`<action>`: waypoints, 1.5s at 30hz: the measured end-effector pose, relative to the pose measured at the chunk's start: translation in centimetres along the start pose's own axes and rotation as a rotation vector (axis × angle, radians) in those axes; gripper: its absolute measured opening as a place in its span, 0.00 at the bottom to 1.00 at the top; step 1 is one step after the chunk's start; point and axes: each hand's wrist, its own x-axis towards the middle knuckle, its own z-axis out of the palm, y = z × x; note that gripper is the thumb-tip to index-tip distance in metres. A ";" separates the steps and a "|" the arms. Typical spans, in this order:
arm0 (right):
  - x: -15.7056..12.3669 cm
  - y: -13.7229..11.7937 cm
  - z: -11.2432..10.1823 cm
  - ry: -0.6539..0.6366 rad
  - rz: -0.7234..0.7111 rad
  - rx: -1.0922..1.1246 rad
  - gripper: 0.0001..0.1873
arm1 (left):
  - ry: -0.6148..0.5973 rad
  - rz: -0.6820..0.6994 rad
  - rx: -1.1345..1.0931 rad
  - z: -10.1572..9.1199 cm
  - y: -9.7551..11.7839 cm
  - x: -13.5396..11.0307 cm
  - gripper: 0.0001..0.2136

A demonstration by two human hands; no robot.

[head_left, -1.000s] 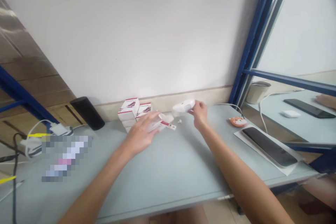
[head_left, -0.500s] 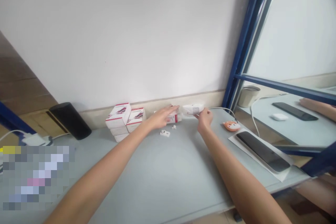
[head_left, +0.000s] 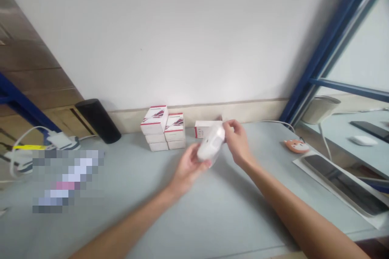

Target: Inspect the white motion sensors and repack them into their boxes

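Note:
A white rounded object [head_left: 212, 142], seemingly in a clear plastic wrap, is held between both hands above the table. My left hand [head_left: 191, 163] grips its lower left end with fingers and thumb. At the upper right end, my right hand [head_left: 236, 139] pinches it with bent fingers. Its exact kind is blurred. Behind it lies a white and red box [head_left: 203, 128], partly covered by the object and my right hand. The small white pieces that lay in front of that box are hidden now.
Several white boxes [head_left: 154, 124] with red edges are stacked left of my hands. A black cylinder [head_left: 99, 121] leans near the wall. White chargers and cables [head_left: 62, 141] lie far left. At right are an orange animal-shaped item [head_left: 296, 146] and a dark phone-like slab [head_left: 343, 184] on white paper.
My left hand has left the white and red box and taken hold of the white object. My right hand has brought the object nearer and tilted it. The camera view has shifted.

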 end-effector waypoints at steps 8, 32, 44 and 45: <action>-2.6 -1.9 0.0 -0.500 -0.062 -0.025 0.25 | -0.066 -0.212 -0.235 -1.0 -0.3 -0.9 0.24; -3.6 -3.7 0.6 -0.332 -0.311 -0.152 0.16 | -0.096 -0.546 -0.737 -3.1 -1.0 1.2 0.22; 0.4 -7.1 2.6 -0.157 -0.517 -0.184 0.14 | 0.006 -0.488 -0.842 -3.2 -1.1 1.8 0.17; 1.3 -7.5 2.7 -0.122 -0.559 -0.193 0.14 | 0.018 -0.477 -0.842 -3.5 -1.1 1.9 0.16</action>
